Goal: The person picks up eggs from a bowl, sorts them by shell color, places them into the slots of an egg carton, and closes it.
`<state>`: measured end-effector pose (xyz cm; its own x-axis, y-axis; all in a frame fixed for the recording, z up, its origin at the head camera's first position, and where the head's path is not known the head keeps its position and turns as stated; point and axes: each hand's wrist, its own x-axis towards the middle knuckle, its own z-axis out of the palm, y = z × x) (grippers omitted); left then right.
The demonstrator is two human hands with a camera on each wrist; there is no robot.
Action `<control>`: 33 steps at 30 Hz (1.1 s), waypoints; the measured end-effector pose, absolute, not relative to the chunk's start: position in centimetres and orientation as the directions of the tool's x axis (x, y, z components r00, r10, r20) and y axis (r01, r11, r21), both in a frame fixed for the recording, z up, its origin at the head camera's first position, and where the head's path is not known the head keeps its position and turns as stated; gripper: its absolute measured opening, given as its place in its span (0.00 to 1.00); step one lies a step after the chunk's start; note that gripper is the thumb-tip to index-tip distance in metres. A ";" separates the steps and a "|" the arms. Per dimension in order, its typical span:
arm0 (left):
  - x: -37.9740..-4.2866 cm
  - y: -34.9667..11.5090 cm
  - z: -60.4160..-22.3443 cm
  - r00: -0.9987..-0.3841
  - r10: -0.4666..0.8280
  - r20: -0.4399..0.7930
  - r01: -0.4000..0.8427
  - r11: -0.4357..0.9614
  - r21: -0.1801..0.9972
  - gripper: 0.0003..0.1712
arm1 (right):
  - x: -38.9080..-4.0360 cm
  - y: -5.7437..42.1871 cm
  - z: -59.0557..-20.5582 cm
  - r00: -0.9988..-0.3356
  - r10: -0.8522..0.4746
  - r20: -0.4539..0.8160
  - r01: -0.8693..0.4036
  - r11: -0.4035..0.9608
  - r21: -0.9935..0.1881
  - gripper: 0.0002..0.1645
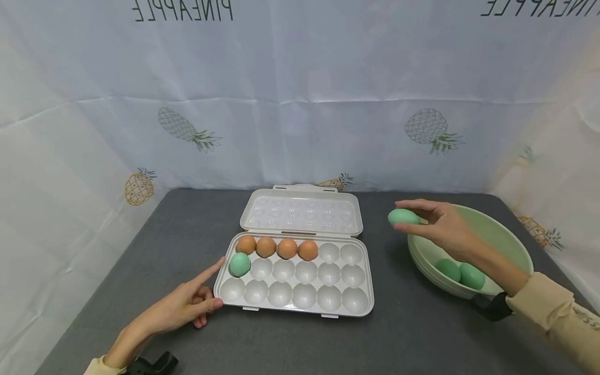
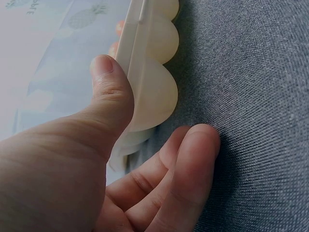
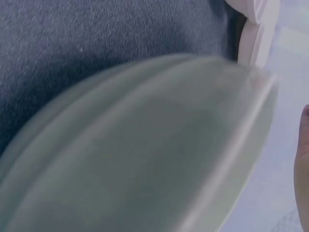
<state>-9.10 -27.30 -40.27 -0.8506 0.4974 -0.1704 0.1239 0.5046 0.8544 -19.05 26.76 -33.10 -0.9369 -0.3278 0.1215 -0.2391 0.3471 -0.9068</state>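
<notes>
My right hand (image 1: 445,227) pinches a green egg (image 1: 403,216) between thumb and fingertips, over the left rim of a pale green bowl (image 1: 503,234). Two more green eggs (image 1: 471,276) show inside the bowl. A white egg carton (image 1: 305,272) lies with its lid raised; brown eggs (image 1: 287,248) fill part of its back row and one green egg (image 1: 239,264) sits in the second. Beside the carton's left edge, my left hand (image 1: 180,307) has its index finger stretched along the side and its thumb (image 2: 108,89) at the front corner. Its other fingers bend loosely above the tabletop.
The carton's lid (image 1: 300,211) stands behind the egg wells. Everything rests on a dark grey table (image 1: 197,229). A pale curtain (image 1: 300,135) printed with pineapples hangs behind and at both sides. The bowl's blurred outer wall (image 3: 145,145) takes up much of the right wrist view.
</notes>
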 end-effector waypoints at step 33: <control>-9.2 -27.1 -40.2 -0.852 0.490 -0.182 0.111 0.511 0.853 0.53 | -18.9 13.8 -35.0 -0.879 -0.423 0.218 -0.316 0.176 -0.932 0.24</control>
